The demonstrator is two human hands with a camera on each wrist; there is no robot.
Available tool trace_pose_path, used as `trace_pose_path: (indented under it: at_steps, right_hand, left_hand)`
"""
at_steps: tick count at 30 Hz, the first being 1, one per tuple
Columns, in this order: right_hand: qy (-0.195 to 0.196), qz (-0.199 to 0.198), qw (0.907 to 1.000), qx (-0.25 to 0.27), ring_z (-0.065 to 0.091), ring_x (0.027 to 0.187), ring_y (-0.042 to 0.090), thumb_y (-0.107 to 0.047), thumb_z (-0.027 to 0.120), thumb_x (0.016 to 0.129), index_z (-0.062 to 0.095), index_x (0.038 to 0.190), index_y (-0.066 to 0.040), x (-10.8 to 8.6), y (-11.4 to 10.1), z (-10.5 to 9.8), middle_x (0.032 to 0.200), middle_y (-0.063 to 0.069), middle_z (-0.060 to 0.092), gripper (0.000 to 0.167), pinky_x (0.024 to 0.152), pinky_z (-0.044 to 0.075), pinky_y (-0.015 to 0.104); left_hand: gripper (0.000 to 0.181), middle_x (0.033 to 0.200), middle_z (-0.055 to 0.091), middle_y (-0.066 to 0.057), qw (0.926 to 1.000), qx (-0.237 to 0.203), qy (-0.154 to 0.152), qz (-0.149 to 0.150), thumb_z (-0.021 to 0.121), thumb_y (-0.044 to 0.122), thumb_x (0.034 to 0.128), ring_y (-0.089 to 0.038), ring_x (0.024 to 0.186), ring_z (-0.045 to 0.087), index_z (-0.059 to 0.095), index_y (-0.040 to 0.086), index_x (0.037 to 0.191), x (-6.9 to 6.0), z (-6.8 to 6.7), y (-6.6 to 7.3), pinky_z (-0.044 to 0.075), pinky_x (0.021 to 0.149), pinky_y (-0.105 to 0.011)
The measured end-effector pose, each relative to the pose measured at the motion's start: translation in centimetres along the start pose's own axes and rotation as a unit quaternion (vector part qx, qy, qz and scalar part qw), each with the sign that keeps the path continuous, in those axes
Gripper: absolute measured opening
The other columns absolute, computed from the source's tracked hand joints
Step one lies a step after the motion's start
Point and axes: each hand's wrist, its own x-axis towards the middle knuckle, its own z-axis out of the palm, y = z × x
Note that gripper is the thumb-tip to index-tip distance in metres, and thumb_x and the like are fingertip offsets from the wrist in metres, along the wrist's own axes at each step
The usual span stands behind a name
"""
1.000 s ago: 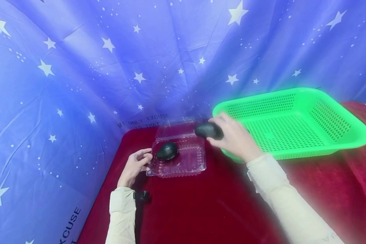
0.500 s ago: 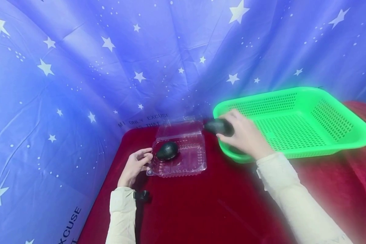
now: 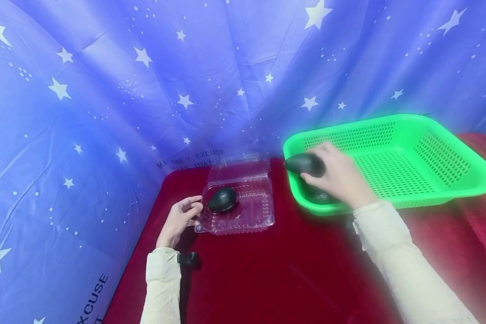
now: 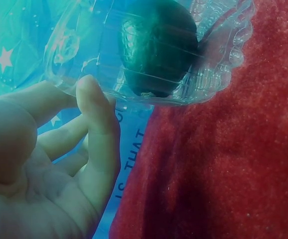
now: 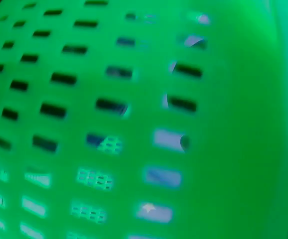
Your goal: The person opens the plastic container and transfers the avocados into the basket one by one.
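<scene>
My left hand (image 3: 180,222) pinches the left rim of a clear plastic clamshell box (image 3: 249,211), its thumb on the edge and fingers behind. One dark green avocado (image 3: 222,200) lies in the left part of the box; the left wrist view shows this avocado (image 4: 156,47) through the plastic. My right hand (image 3: 335,175) grips a second dark avocado (image 3: 305,165), its narrow end toward the left, above the left end of the green basket (image 3: 429,197). Beneath that hand, a dark rounded thing (image 3: 321,196) in the basket is partly hidden.
The box's lid (image 3: 240,170) stands open at the back. A red velvety cloth (image 3: 243,279) covers the table. Behind it hangs a blue star-printed curtain (image 3: 210,58). The slotted basket wall (image 5: 233,149) fills the right wrist view, where neither hand nor avocado shows.
My right hand has moved right with the avocado, from near the box's lid to over the basket's left end. The left hand, the box and the avocado in it stay put.
</scene>
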Motion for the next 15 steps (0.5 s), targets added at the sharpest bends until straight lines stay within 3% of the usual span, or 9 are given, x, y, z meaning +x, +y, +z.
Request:
trace_pose_path:
  at_steps: [9, 15]
  right_hand:
    - [0.004, 0.022, 0.9997, 0.002, 0.059, 0.104, 0.037, -0.017, 0.079, 0.081, 0.059, 0.129, -0.001, -0.3, 1.2, -0.7, 0.117, 0.017, 0.054, 0.054, 0.087, 0.052, 0.059]
    - [0.005, 0.041, 0.9991, 0.003, 0.057, 0.107, 0.042, -0.017, 0.079, 0.082, 0.058, 0.129, 0.002, -0.5, 2.2, -1.3, 0.119, 0.021, 0.053, 0.054, 0.091, 0.047, 0.065]
  left_hand:
    - [0.045, 0.115, 0.064, -0.016, 1.0000, -0.001, -0.001, -0.002, 0.063, 0.012, 0.0976, -0.009, 0.082, 0.059, 0.053, -0.002, 0.139, -0.1, -0.1, 0.0, 0.055, 0.062, -0.022]
    - [0.044, 0.108, 0.067, -0.010, 0.9999, -0.005, -0.003, 0.014, 0.064, 0.012, 0.0964, -0.010, 0.081, 0.060, 0.054, -0.004, 0.137, 0.0, 0.0, -0.1, 0.055, 0.061, -0.023]
